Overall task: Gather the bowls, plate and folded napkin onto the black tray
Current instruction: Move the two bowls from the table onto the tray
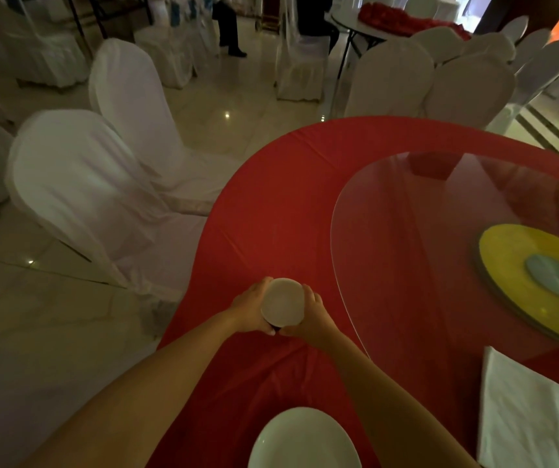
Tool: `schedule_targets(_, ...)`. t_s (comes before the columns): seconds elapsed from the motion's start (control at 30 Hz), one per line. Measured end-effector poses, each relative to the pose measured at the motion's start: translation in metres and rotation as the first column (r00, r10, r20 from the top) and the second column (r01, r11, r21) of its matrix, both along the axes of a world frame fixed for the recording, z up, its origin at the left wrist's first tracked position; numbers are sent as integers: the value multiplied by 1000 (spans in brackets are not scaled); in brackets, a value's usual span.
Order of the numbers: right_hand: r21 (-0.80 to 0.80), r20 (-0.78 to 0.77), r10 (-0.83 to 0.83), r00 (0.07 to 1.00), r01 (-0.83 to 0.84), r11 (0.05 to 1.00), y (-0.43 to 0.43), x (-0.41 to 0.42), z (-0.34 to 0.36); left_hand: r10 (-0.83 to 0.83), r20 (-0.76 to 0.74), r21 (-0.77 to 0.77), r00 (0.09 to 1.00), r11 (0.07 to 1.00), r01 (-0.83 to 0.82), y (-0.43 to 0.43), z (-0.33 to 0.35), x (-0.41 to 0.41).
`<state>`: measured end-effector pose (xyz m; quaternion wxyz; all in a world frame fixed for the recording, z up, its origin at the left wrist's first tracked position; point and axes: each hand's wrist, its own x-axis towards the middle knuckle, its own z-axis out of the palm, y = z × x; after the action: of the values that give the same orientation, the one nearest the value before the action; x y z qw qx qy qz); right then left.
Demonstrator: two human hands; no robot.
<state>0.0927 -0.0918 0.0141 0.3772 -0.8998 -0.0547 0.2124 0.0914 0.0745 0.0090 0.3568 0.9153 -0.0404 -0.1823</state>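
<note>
A small white bowl [282, 301] is held over the red tablecloth [271, 214] near the table's left edge. My left hand [249, 310] grips its left side and my right hand [308, 315] grips its right side. A larger white plate [305, 440] lies at the bottom of the view, between my forearms. A folded white napkin [534, 413] lies at the lower right on the cloth. No black tray is in view.
A glass turntable [440, 231] covers the table's middle, with a yellow disc [524, 275] beneath it at the right. White-covered chairs [95, 197] stand close to the table's left edge, with more behind it. Another table with red cloths [403, 18] stands far back.
</note>
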Motion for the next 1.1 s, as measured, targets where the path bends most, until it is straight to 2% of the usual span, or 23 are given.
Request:
schedule_targets(0.27,-26,37,11,999,-10,1000,-39,-22,13,-71,40,-68,997,995,74,-27,8,-15)
schedule_targets(0.5,11,118,-79,990,78,997,-100,-51,32,-159,136,-92,978,981,172,-83,30,-27)
schedule_targets(0.67,48,180,-201,963,196,979,-159,-88,50,-231,218,-99,948,961,257,-145,53,-49)
schedule_targets(0.8,-9,221,-211,952,218,976,-217,-129,64,-299,243,-86,923,941,328,-202,64,-77)
schedule_targets(1.1,-29,255,-327,910,345,938,-336,-237,87,-426,342,-122,838,863,489,-325,81,-154)
